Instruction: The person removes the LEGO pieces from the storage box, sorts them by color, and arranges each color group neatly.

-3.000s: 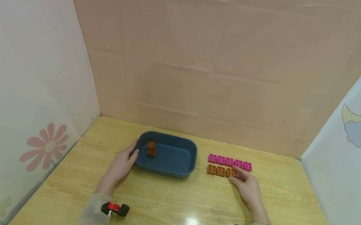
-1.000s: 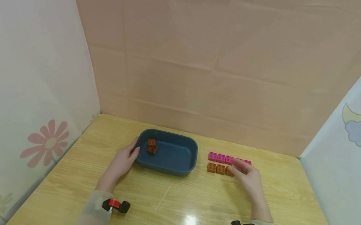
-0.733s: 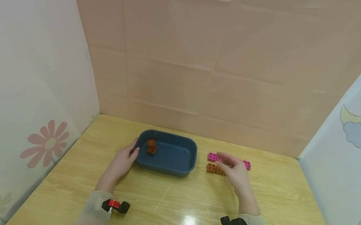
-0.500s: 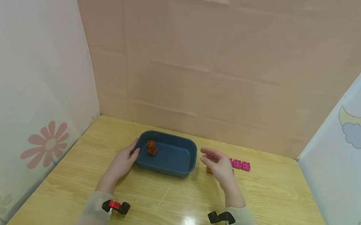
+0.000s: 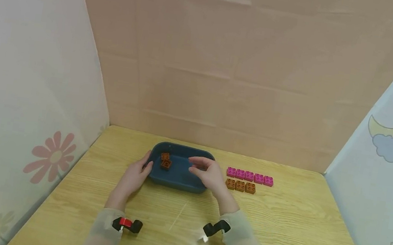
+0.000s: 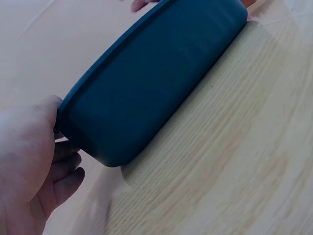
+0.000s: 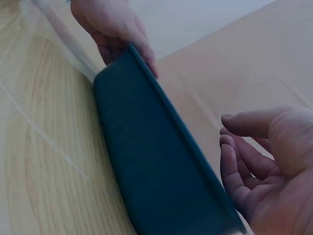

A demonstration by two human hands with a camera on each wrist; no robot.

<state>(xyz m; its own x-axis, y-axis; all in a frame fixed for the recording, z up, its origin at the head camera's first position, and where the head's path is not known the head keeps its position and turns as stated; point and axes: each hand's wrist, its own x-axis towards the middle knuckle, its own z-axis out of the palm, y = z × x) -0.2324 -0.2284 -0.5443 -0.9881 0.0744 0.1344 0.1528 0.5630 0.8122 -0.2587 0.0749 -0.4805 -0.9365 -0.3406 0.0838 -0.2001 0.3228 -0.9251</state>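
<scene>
A dark blue tray (image 5: 177, 185) stands on the table, with two orange-brown toy building bricks (image 5: 165, 164) at its left end. My left hand (image 5: 137, 174) grips that end, thumb at the rim and fingers along the outside; the left wrist view shows the thumb on the tray's edge (image 6: 105, 56). Over the tray's right part is my right hand (image 5: 209, 176), with nothing between its loosely bent fingers. In the right wrist view, the thumb (image 7: 247, 122) and fingers are beside the tray's rim.
Right of the tray, a row of several pink bricks (image 5: 249, 176) lies behind a row of three orange-brown bricks (image 5: 240, 186). A beige backdrop (image 5: 222, 101) closes off the table's (image 5: 299, 222) rear. Printed sheets hang at both sides.
My right hand has let go of the third orange-brown brick in the front row and moved left, over the tray. The left hand has stayed on the tray's end.
</scene>
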